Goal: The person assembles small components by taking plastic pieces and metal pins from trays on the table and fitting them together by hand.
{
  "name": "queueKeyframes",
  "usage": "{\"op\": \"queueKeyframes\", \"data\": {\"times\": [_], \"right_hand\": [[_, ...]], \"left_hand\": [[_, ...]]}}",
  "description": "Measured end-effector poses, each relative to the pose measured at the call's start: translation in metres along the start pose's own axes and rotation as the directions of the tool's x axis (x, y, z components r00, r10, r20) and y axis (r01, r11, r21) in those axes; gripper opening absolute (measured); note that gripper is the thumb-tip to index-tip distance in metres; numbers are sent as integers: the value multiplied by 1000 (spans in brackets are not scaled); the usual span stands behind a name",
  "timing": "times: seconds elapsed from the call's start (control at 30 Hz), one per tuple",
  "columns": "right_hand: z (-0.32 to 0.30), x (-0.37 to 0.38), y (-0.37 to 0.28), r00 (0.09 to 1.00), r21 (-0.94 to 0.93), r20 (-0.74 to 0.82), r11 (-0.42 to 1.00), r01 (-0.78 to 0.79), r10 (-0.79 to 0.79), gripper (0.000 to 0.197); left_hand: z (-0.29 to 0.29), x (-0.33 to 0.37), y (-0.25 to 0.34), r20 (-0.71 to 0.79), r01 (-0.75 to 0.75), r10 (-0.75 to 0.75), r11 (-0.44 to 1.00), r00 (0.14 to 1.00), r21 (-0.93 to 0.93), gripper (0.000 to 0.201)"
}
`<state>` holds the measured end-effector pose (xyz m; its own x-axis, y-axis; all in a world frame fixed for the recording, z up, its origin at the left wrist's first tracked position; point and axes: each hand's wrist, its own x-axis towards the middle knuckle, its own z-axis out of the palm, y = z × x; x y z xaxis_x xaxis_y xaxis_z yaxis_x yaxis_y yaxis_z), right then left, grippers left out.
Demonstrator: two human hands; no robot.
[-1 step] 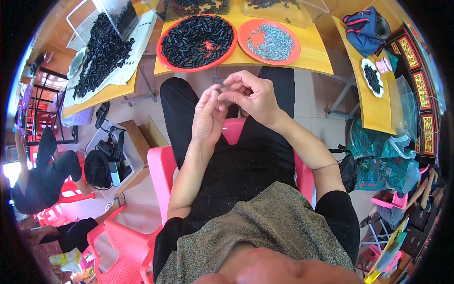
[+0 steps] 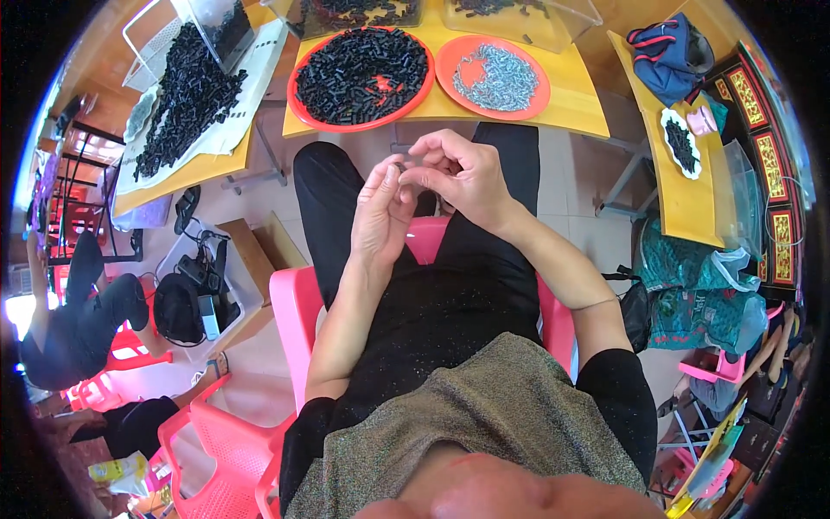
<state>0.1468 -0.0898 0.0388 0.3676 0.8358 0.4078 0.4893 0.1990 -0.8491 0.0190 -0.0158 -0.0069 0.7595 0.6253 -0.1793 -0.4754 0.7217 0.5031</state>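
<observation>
Above my lap, my two hands meet at the fingertips. My left hand [image 2: 380, 212] pinches a small dark piece [image 2: 400, 166], mostly hidden by the fingers and too small to make out fully. My right hand [image 2: 471, 177] comes in from the other side, its thumb and curled fingers closed around the same piece. Just beyond them, on a yellow table [image 2: 406, 122], stands a red round tray [image 2: 302, 111] heaped with short black tube-like pieces [image 2: 359, 73]. To its right an orange plate [image 2: 446, 62] holds many small silvery metal parts [image 2: 506, 78].
Clear bins [image 2: 519, 22] stand at the table's far edge. More black pieces [image 2: 186, 99] lie on a sheet on the left table. On the right table are a white dish [image 2: 692, 170] and a blue bag [image 2: 670, 56]. A pink chair [image 2: 229, 441] and people sit at left.
</observation>
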Motion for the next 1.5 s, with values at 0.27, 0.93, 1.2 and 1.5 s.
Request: {"op": "queueKeyframes", "data": {"times": [0.27, 0.93, 1.2, 1.5], "right_hand": [[-10, 85, 53, 989, -412, 61, 899, 145, -132, 17], [26, 141, 80, 975, -444, 219, 893, 70, 32, 14], [8, 20, -6, 956, 333, 190, 902, -277, 223, 19], [10, 1, -13, 968, 435, 140, 866, -248, 207, 27]], "left_hand": [[-15, 6, 0, -3, 135, -140, 962, 990, -238, 17], [-12, 6, 16, -61, 66, -88, 951, 994, -302, 17], [-11, 4, 19, -11, -68, 67, 983, 998, -170, 20], [4, -6, 12, 2, -165, 165, 985, 986, 45, 20]]}}
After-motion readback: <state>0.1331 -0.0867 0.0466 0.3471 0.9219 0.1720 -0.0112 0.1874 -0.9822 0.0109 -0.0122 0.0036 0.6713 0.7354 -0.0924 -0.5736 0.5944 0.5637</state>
